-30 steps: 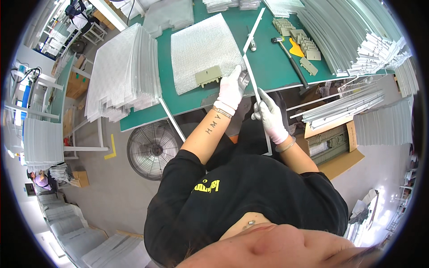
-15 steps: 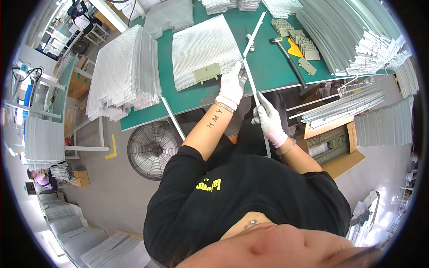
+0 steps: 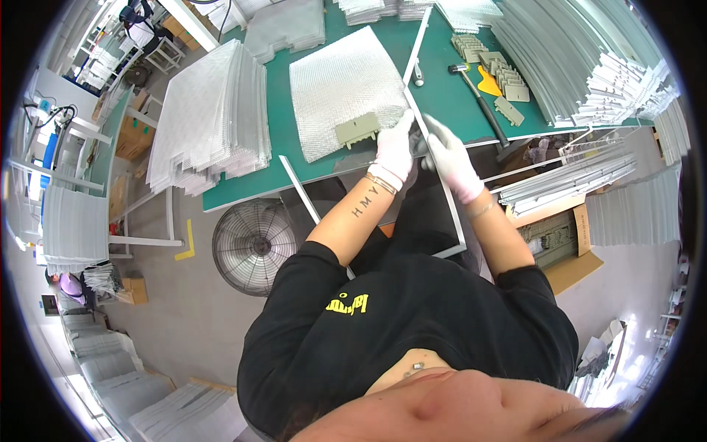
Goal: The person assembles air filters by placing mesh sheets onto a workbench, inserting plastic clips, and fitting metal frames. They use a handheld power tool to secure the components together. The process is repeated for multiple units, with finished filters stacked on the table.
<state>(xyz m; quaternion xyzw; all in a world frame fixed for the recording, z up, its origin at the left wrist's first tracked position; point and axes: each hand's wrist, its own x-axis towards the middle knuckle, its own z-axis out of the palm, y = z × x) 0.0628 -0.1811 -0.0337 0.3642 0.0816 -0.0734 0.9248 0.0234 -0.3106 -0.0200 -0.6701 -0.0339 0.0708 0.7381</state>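
Both my hands wear white gloves and grip a thin white frame strip (image 3: 413, 107) that bends at the table's front edge. My left hand (image 3: 395, 151) is closed at the strip, thumb side up, close to the bend. Just to its right, my right hand (image 3: 451, 157) wraps the strip's lower stretch, with some fingers hidden behind it. The lower part runs down to a corner near my lap. Left of my hands lies a silvery mesh sheet (image 3: 335, 81), with a grey-green notched plate (image 3: 357, 130) on its near edge. Another white strip (image 3: 298, 188) slants off the table's front edge.
On the green table (image 3: 278, 99) are a mesh stack (image 3: 210, 118), a hammer (image 3: 480, 103), a screwdriver (image 3: 417, 74), a yellow piece (image 3: 487, 81) and several grey-green plates (image 3: 508, 110). Long strips (image 3: 545, 59) fill the right side. A floor fan (image 3: 258, 247) and an open carton (image 3: 563, 250) stand below.
My right hand has moved up the strip, closer to my left hand. My left hand has shifted slightly right and down. The frame's lower corner now shows near my lap.
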